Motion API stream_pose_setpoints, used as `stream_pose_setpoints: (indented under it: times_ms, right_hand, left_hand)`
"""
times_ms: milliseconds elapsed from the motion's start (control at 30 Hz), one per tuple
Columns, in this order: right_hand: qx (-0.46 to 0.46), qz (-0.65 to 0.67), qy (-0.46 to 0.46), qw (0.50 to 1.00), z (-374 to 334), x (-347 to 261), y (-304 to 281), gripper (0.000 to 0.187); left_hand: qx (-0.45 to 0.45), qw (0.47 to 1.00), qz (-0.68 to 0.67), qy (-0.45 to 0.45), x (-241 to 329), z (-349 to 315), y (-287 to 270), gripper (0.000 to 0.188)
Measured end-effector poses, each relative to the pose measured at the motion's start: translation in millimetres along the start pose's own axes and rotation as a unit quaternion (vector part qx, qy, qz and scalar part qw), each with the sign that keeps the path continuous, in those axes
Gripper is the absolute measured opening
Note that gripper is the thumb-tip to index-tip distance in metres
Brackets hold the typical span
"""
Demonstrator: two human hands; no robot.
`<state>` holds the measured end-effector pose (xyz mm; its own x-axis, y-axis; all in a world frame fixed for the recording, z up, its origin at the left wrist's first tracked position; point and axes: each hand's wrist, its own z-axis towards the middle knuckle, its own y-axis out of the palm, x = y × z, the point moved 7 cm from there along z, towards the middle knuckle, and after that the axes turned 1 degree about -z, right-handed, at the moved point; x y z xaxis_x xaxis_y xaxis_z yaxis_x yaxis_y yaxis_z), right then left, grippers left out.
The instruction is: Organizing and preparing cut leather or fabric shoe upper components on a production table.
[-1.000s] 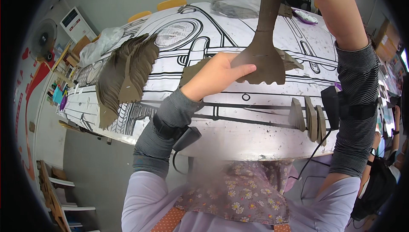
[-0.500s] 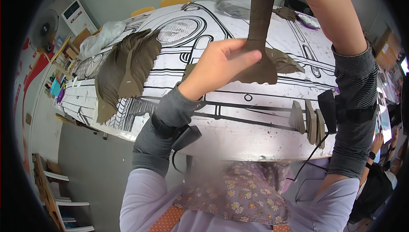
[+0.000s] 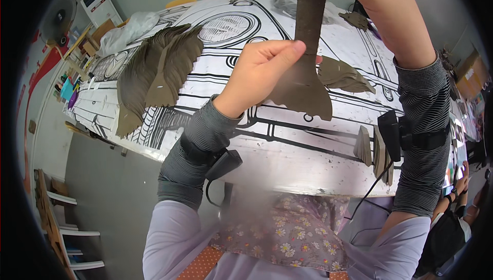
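A long, dark brown flat piece (image 3: 302, 92) hangs upright before me, a narrow strip flaring into a fan with a wavy lower edge. My right hand (image 3: 377, 2) pinches its upper part near the top of the view; the top end is cut off. Around the strip, just above the flare, my left hand (image 3: 259, 74) is closed with the thumb in front. To the left lies a fanned pile of similar brown pieces (image 3: 164, 69). Partly hidden behind the held piece is a smaller fanned stack of brown pieces (image 3: 346, 77).
The table (image 3: 308, 177) has a black-and-white line-drawn cover. Small brown slabs (image 3: 363, 146) stand near its right front, by my right forearm. Clear plastic (image 3: 136, 28) lies at the far left. Another person (image 3: 447, 228) is at the right edge. A cable hangs from each forearm's black device.
My left thumb has gone from sticking out over the flare to pressing on the strip. The flared end hangs a little lower. My right hand keeps its hold on the upper part.
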<state>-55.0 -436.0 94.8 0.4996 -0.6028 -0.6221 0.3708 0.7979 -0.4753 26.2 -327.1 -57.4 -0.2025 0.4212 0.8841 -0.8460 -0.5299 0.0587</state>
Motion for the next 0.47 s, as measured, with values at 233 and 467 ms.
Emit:
stream_pose_setpoints:
  times_ms: [233, 467]
  right_hand:
    - [0.033, 0.017, 0.030, 0.999, 11, 0, 4, 0.011]
    - [0.015, 0.103, 0.040, 0.994, 17, 11, 14, 0.011]
  left_hand:
    - [-0.015, 0.992, -0.116, -0.053, -8, -17, -31, 0.046]
    - [0.039, 0.998, 0.046, 0.028, 11, -22, -39, 0.042]
